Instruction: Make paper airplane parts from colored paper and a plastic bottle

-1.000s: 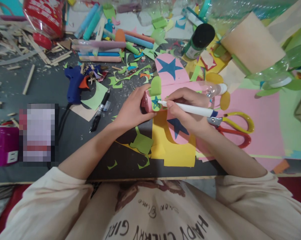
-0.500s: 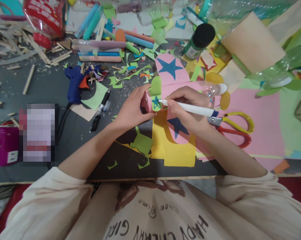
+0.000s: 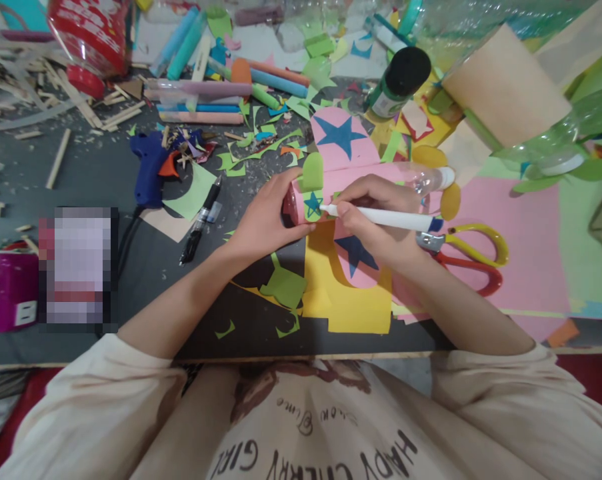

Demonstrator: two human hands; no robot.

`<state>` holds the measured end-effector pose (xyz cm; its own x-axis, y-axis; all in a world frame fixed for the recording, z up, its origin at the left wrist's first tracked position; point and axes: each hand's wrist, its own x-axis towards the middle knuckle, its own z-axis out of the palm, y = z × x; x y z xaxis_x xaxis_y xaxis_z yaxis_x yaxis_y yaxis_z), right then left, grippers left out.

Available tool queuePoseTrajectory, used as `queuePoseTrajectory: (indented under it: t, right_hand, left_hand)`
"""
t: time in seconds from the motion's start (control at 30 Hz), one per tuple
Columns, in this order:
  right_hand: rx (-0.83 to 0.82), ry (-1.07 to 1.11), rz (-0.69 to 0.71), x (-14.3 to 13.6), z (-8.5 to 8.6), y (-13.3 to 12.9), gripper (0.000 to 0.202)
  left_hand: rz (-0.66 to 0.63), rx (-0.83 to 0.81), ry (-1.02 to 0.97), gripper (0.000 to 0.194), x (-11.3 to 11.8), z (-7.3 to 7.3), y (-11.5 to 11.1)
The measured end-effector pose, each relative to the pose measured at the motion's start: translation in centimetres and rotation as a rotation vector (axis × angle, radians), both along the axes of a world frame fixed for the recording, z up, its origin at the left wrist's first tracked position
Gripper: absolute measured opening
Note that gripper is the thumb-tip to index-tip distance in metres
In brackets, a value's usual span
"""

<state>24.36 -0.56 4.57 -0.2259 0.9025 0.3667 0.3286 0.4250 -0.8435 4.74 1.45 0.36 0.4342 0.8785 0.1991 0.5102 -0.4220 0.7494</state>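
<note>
A clear bottle wrapped in pink paper (image 3: 348, 175) lies on its side, its capped neck to the right. My left hand (image 3: 267, 220) is wrapped round its base end. In my right hand (image 3: 375, 207) is a white marker (image 3: 398, 219), its tip at the edge of a blue star (image 3: 313, 203) on a green paper piece (image 3: 313, 173) stuck to the bottle. Pink paper fins with larger dark blue stars stick out above (image 3: 341, 135) and below (image 3: 357, 256) the bottle.
Scissors (image 3: 473, 260) lie right of my right hand. A blue glue gun (image 3: 148, 170) and a black pen (image 3: 201, 223) lie left. Markers, paper scraps, a black-capped bottle (image 3: 405, 70) and a red-labelled bottle (image 3: 91, 43) stand or lie farther back.
The marker tip has shifted slightly right and down along the small star, whose inside looks more filled with blue. My left hand and the bottle have barely moved.
</note>
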Motion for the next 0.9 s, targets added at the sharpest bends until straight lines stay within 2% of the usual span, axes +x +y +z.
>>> queuePoseTrajectory:
  t: [0.3, 0.53, 0.9]
  right_hand:
    - [-0.007, 0.059, -0.002, -0.13, 0.15, -0.04, 0.015]
    - [0.009, -0.018, -0.024, -0.06, 0.25, 0.12, 0.017]
    - [0.004, -0.009, -0.046, -0.14, 0.41, -0.03, 0.020]
  left_hand:
    - [0.000, -0.001, 0.010, 0.066, 0.05, -0.02, 0.07]
    - [0.001, 0.015, 0.007, 0.066, 0.10, 0.04, 0.04]
    - [-0.009, 0.020, 0.007, 0.065, 0.00, -0.01, 0.09]
